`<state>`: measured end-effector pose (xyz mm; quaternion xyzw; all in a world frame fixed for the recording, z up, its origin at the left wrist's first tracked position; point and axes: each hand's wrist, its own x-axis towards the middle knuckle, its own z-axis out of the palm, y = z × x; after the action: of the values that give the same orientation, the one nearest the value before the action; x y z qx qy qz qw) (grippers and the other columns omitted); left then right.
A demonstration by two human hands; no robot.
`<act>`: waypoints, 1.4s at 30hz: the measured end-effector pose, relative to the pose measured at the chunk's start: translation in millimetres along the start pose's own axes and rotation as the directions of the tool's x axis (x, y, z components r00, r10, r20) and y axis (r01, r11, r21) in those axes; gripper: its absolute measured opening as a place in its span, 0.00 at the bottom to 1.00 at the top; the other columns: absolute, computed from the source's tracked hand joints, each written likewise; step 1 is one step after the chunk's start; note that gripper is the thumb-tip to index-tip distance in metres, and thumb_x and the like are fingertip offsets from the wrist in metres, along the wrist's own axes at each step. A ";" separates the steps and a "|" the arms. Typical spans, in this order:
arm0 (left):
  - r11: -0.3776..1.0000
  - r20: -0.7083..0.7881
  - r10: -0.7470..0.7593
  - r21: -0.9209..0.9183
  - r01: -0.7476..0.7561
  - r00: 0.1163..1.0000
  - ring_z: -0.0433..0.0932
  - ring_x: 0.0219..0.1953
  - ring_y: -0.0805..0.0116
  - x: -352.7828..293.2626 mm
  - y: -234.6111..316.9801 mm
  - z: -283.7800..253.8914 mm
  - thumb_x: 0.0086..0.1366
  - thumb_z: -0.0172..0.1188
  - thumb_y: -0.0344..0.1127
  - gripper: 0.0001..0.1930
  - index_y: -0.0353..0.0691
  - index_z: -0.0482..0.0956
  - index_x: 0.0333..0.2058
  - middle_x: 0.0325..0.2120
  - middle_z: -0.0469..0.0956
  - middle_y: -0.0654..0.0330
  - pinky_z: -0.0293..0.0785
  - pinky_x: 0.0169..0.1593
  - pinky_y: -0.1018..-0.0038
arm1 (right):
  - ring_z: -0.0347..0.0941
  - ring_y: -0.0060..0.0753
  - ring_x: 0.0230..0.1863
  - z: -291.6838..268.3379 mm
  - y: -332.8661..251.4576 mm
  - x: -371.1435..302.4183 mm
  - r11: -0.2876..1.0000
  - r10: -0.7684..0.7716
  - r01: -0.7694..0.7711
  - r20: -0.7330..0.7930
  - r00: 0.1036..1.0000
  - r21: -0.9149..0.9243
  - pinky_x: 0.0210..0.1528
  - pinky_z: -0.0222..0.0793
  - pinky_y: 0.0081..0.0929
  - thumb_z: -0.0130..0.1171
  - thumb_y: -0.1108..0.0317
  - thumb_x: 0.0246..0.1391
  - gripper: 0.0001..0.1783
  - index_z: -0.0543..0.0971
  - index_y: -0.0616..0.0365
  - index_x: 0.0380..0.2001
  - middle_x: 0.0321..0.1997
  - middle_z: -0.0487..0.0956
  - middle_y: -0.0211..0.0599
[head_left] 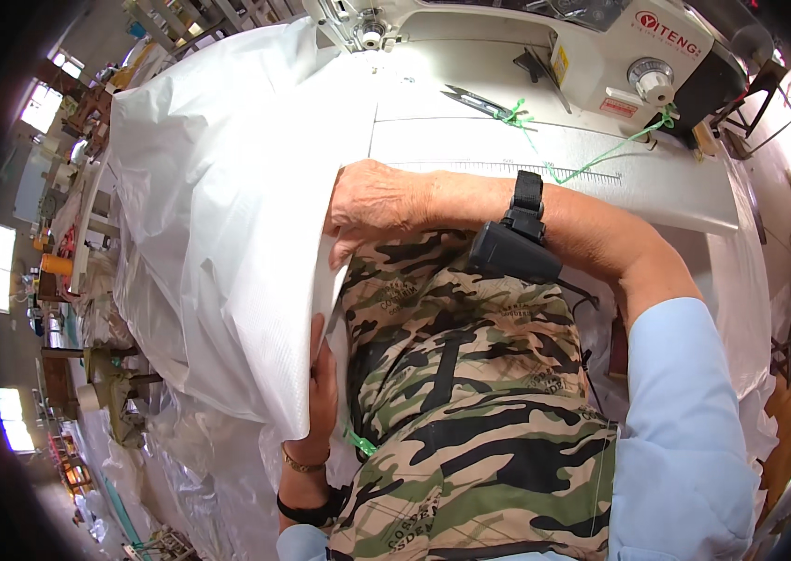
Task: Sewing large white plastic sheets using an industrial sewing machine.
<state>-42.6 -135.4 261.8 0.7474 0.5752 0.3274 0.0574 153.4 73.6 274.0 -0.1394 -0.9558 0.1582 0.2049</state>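
A large sheet of white, slightly shiny fabric (pixel 217 234) hangs over the left side of the sewing table and down toward my lap. My right hand (pixel 377 201) is closed on its right edge, just in front of the table, with the fingertips partly hidden by the cloth. Lower along the same edge, my left hand (pixel 323 397) grips the fabric from beneath; most of its fingers are behind the cloth. The fabric's far end lies by the needle area of a white sewing machine (pixel 587 56).
Thread snips (pixel 478 101) lie on the machine bed, tied to green string (pixel 559 173) running to the machine. A black tool (pixel 543 75) rests behind them. My camouflage apron (pixel 470 374) covers my lap. An orange thread cone (pixel 57 265) stands far left.
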 end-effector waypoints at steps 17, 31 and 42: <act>0.993 0.099 -0.102 0.074 0.095 0.990 0.79 0.39 0.58 2.3 -53.2 6.6 0.61 0.61 0.26 0.10 0.38 0.83 0.42 0.36 0.81 0.55 0.75 0.46 0.65 | 0.71 0.39 0.29 -17.8 69.3 -3.9 0.998 -0.066 0.066 -0.135 0.989 -0.006 0.35 0.69 0.35 0.68 0.45 0.43 0.27 0.67 0.55 0.18 0.23 0.69 0.34; 0.960 0.229 0.225 0.116 -0.256 0.947 0.78 0.38 0.56 -5.0 -29.9 15.9 0.59 0.62 0.28 0.13 0.39 0.81 0.44 0.34 0.80 0.54 0.74 0.46 0.63 | 0.70 0.42 0.35 -51.1 85.6 -16.5 0.977 0.136 -0.145 -0.071 0.988 -0.153 0.49 0.65 0.38 0.61 0.40 0.47 0.26 0.68 0.51 0.27 0.30 0.71 0.34; 0.954 0.492 0.043 -0.278 0.110 0.870 0.73 0.33 0.60 23.6 -18.5 23.7 0.63 0.53 0.35 0.08 0.40 0.72 0.39 0.31 0.74 0.55 0.71 0.37 0.69 | 0.65 0.49 0.62 -15.9 53.6 -20.2 0.757 0.428 -0.523 -0.308 0.850 -0.392 0.65 0.55 0.50 0.59 0.42 0.54 0.32 0.74 0.60 0.50 0.59 0.73 0.49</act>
<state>-41.7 -101.2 244.8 0.7786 0.4987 0.2076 0.3191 188.8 119.7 261.5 -0.4384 -0.8722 -0.0415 0.2130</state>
